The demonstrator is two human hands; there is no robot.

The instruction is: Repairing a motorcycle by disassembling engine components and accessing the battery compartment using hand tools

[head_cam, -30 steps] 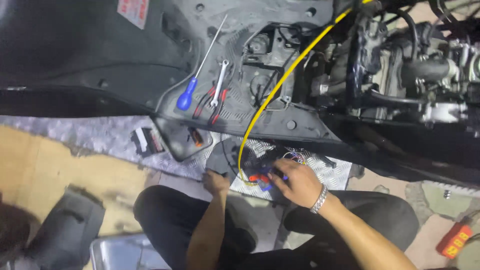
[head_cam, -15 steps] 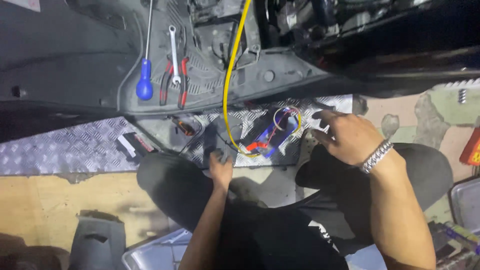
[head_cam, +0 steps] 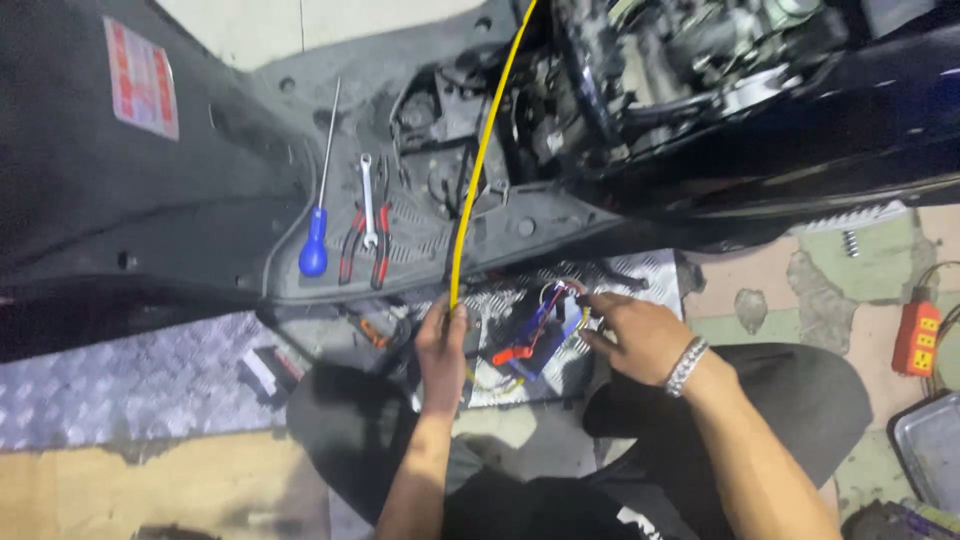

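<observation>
My left hand [head_cam: 442, 345] pinches a long yellow cable [head_cam: 480, 160] that runs up into the opened body of a black scooter [head_cam: 700, 150]. My right hand [head_cam: 635, 335], with a metal bracelet on the wrist, grips a bundle of coloured wires [head_cam: 560, 300] beside a small blue battery [head_cam: 535, 335] with a red terminal cap. The battery lies on a sheet on the floor between my knees.
On the scooter's footboard lie a blue-handled screwdriver [head_cam: 318, 230], red-handled pliers [head_cam: 362, 250] and a small spanner [head_cam: 368, 200]. Chequer-plate flooring [head_cam: 120, 385] spreads left. An orange power strip [head_cam: 920, 338] and a metal tray [head_cam: 930, 450] sit at the right.
The view has shifted and closed in on the scooter. My left hand rose and took the yellow cable. My right hand moved left from open floor onto the wires by the battery.
</observation>
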